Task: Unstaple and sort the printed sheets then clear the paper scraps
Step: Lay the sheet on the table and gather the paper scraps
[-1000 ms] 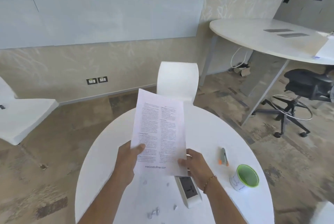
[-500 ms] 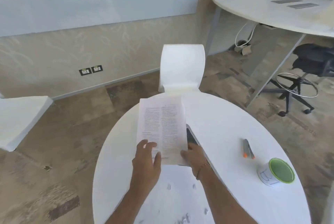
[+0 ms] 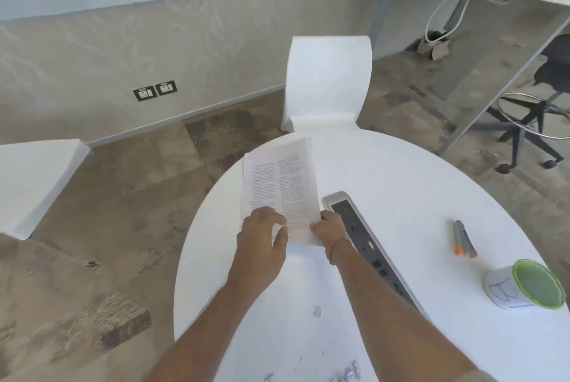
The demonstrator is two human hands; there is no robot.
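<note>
Centrally in the frame, a white printed sheet with two columns of small text (image 3: pixel 279 193) lies low over the far left part of a round white table (image 3: pixel 385 196). Its long axis runs from the person's hands up toward the top of the frame, leaning slightly right, with its far short edge pointing at a white moulded chair (image 3: pixel 327 82). The left hand (image 3: pixel 262 242) rests palm down on the sheet's near left corner, fingers spread, thumb pressing the page. The right hand (image 3: pixel 328 227), wearing a thin bracelet, pinches the near right corner between thumb and fingers. Just right of the sheet, a long grey power strip panel (image 3: pixel 364 236) runs diagonally. Small white paper scraps (image 3: pixel 348 372) are scattered at the lower centre. At the right sit two grey markers with orange tips (image 3: pixel 462 238) and a green-rimmed white paper cup (image 3: pixel 524 287).
</note>
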